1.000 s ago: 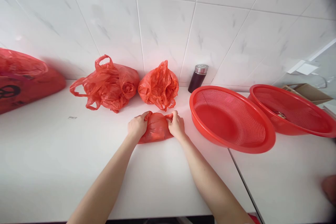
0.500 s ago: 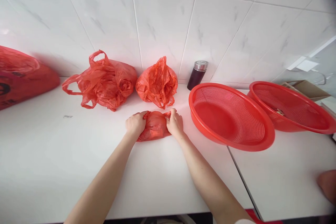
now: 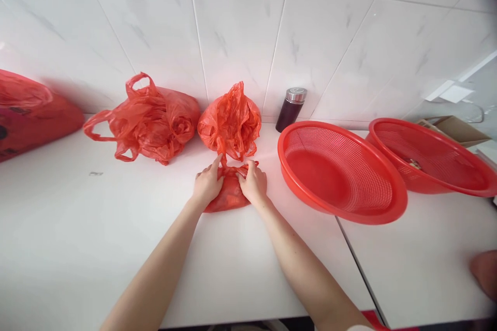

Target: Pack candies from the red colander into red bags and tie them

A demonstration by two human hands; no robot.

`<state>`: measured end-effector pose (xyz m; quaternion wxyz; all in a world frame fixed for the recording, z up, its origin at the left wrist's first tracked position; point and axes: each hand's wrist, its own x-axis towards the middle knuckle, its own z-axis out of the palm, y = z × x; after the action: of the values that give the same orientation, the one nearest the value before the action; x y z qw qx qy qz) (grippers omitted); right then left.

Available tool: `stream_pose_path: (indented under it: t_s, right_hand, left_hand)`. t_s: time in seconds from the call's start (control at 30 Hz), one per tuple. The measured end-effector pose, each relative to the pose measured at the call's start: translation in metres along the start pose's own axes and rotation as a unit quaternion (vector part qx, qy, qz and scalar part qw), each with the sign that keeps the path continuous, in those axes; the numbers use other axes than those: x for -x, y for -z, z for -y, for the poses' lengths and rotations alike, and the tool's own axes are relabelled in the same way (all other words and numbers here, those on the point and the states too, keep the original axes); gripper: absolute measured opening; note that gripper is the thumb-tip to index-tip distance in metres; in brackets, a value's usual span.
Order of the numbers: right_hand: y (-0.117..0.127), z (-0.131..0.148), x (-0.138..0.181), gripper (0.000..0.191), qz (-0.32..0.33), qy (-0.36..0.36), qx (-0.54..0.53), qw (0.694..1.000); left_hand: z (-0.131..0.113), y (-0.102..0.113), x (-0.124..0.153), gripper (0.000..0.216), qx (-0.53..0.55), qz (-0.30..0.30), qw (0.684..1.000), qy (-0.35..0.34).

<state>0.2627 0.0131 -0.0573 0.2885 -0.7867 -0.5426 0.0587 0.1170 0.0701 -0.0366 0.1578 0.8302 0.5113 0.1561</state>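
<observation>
A small red plastic bag (image 3: 230, 194) lies on the white counter (image 3: 116, 248) in front of me. My left hand (image 3: 208, 184) rests on its left side with fingers pinching the gathered plastic at the top. On the bag's right side, my right hand (image 3: 253, 182) grips with its fingers curled into the plastic. Both hands are close together over the bag. Just behind it stands a crumpled red bag (image 3: 231, 121), touching the small bag's top.
A larger red bag with handles (image 3: 149, 121) sits at the back left, and another red bag (image 3: 31, 114) at the far left edge. A dark flask (image 3: 290, 109) stands by the tiled wall. Two red mesh baskets (image 3: 337, 170) (image 3: 430, 158) lie on the right. Someone's hand shows at the right edge (image 3: 485, 271).
My hands have moved inward from the bag's two ends to meet over its top, bunching the plastic upward. The view shifted slightly.
</observation>
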Motion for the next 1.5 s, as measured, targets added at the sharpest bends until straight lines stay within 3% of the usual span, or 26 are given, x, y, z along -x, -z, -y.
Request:
stream_pose_path:
  t_s: [0.4, 0.57, 0.67, 0.9, 1.03, 1.27, 1.4, 1.5]
  right_hand:
    - [-0.002, -0.004, -0.003, 0.01, 0.015, 0.003, -0.016, 1.0]
    - [0.0, -0.006, 0.0, 0.02, -0.024, 0.007, -0.098, 0.995]
    - [0.007, -0.004, 0.004, 0.033, -0.057, 0.028, -0.18, 0.982]
    - [0.023, 0.008, 0.018, 0.022, -0.088, 0.078, -0.339, 0.933]
    - [0.02, 0.003, 0.017, 0.022, -0.107, 0.033, -0.401, 0.909]
    - [-0.003, -0.017, 0.0, 0.02, -0.153, -0.1, -0.473, 0.862]
    - [-0.007, -0.012, 0.004, 0.02, -0.151, -0.103, -0.478, 0.859]
    - [-0.004, -0.005, 0.01, 0.023, -0.154, -0.077, -0.465, 0.868]
  left_hand:
    - [-0.002, -0.006, -0.001, 0.054, 0.007, 0.021, 1.0, 0.01]
    - [0.001, -0.005, 0.003, 0.053, 0.109, -0.006, 0.994, 0.008]
    - [0.002, -0.002, 0.011, 0.055, 0.219, -0.027, 0.975, -0.001]
    - [-0.011, 0.007, 0.024, 0.058, 0.444, -0.096, 0.889, 0.059]
    - [-0.015, 0.014, 0.035, 0.052, 0.48, -0.093, 0.868, 0.084]
    - [-0.006, 0.011, 0.071, 0.051, 0.457, -0.107, 0.873, 0.133]
    - [0.0, 0.009, 0.083, 0.047, 0.459, -0.102, 0.871, 0.146]
    - [0.004, 0.022, 0.081, 0.041, 0.45, -0.153, 0.867, 0.147]
